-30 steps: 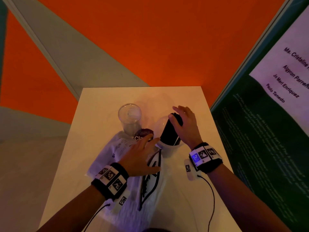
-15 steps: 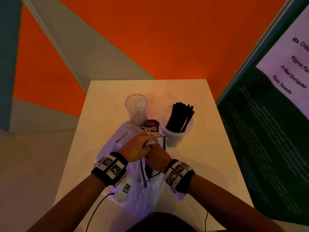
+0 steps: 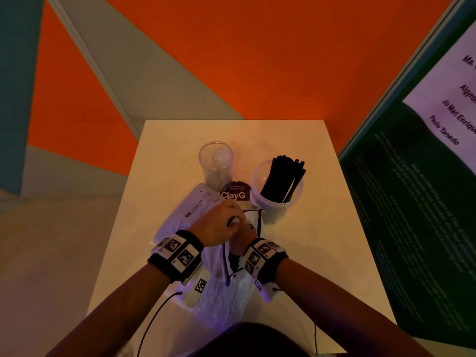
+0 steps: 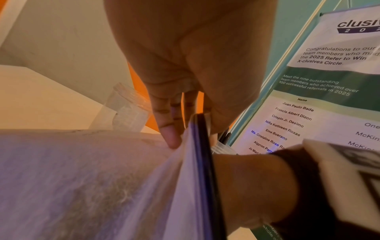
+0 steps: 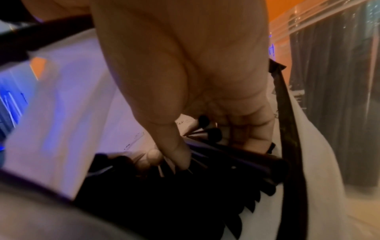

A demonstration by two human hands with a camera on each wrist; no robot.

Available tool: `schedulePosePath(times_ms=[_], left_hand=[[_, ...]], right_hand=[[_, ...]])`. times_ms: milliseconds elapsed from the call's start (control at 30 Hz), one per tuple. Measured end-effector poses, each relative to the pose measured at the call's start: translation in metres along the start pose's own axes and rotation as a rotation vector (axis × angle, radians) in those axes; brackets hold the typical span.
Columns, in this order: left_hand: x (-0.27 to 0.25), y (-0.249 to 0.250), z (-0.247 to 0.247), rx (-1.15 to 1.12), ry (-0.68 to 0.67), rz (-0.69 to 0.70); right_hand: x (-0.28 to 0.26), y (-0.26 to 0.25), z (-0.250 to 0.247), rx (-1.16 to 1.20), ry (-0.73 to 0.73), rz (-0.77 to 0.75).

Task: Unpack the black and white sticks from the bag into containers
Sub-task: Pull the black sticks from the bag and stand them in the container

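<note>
A white bag (image 3: 195, 210) with black trim lies on the table, its mouth facing me. My left hand (image 3: 233, 219) pinches the trimmed edge of the bag (image 4: 82, 178) and holds it up. My right hand (image 3: 243, 234) is inside the mouth; in the right wrist view its thumb and curled fingers (image 5: 246, 129) close on several black sticks (image 5: 185, 194) in the bag. A white cup (image 3: 273, 204) holds a bundle of black sticks (image 3: 283, 176). An empty clear cup (image 3: 216, 163) stands left of it. No white sticks are clearly visible.
The small cream table (image 3: 322, 240) stands against an orange and grey wall. A dark green poster (image 3: 412, 202) stands close along its right edge. A round ClayG label (image 3: 235, 193) shows on the bag by the cups. Cables run from both wristbands.
My right hand has left the white cup, where the black sticks now stand, and gone into the bag. My left hand has closed on the bag's edge.
</note>
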State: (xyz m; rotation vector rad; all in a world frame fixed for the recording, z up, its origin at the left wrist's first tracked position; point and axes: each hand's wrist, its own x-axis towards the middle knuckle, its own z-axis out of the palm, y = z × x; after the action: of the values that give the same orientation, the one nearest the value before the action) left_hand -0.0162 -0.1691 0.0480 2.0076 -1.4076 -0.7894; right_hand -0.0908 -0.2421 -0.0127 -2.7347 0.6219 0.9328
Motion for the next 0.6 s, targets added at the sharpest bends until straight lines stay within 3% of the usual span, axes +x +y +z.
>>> schedulePosePath(times_ms=[233, 433, 600], left_hand=[[0.001, 0.0, 0.0, -0.009, 0.017, 0.026], [0.004, -0.002, 0.001, 0.041, -0.006, 0.033], [0.011, 0.004, 0.013, 0.337, 0.016, 0.116]], right_hand=[[-0.005, 0.003, -0.006, 0.037, -0.054, -0.066], [-0.033, 0.031, -0.043, 0.123, -0.135, -0.195], [-0.074, 0.073, -0.087, 0.053, -0.244, -0.178]])
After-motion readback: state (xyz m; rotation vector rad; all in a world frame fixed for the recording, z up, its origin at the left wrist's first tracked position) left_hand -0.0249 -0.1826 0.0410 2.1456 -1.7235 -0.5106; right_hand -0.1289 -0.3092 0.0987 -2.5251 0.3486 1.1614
